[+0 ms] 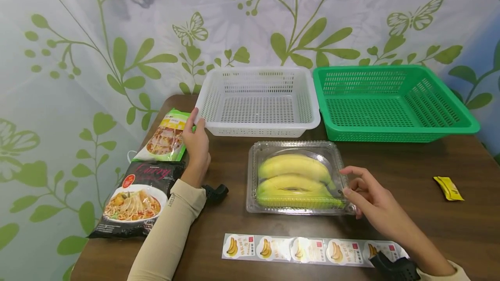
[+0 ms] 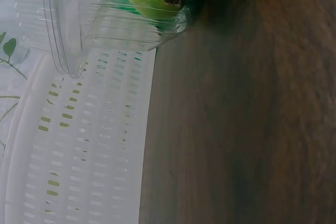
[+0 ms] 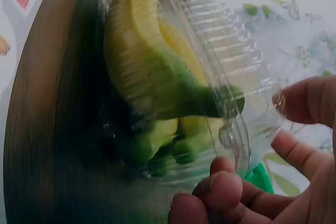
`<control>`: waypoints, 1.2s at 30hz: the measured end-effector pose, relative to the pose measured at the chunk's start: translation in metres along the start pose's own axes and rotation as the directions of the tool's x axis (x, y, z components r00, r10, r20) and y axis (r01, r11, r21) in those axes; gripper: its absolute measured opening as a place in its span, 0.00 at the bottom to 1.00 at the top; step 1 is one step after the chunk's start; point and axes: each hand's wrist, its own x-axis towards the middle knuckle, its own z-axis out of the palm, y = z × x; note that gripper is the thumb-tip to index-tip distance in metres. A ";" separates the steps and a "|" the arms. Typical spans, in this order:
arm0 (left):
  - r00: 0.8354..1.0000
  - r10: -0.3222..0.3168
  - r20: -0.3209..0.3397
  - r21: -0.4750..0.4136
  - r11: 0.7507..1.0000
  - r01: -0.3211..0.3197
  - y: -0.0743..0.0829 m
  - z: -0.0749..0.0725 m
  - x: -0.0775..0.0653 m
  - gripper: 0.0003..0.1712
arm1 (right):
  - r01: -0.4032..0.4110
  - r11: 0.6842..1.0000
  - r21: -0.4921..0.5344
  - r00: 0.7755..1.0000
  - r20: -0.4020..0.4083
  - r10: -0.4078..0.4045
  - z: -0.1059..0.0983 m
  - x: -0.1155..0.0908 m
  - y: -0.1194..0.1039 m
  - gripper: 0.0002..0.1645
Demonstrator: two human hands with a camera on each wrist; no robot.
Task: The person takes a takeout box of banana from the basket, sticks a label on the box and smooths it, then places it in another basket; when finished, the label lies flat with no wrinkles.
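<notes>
A clear hinged plastic box with yellow bananas inside lies on the table, its lid down over them. My right hand is at its right edge, fingers bent about the rim; the green banana stems show through the plastic in the right wrist view. My left hand is at the front left corner of a white slotted basket, index finger raised along the rim. The left wrist view shows the white basket and the box's side, with the left hand itself out of sight.
A green basket stands right of the white one. Two food packets, one green-edged and one black, lie at the left. A strip of banana stickers lies in front, and a small yellow packet at the right.
</notes>
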 end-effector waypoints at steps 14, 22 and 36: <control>0.977 -0.203 0.068 -0.032 0.978 0.205 0.011 -0.019 -0.001 0.30 | 0.257 0.910 -0.326 0.961 -0.012 -0.276 -0.002 0.003 0.022 0.37; 0.919 -0.368 0.138 -0.173 0.905 0.389 0.049 -0.023 -0.022 0.45 | 0.279 0.873 -0.400 0.932 -0.107 -0.346 -0.015 -0.001 0.010 0.45; 0.877 0.162 0.453 0.350 0.872 -0.343 0.088 -0.065 -0.113 0.14 | 0.375 0.858 -0.350 0.876 -0.169 -0.452 -0.004 -0.009 -0.015 0.43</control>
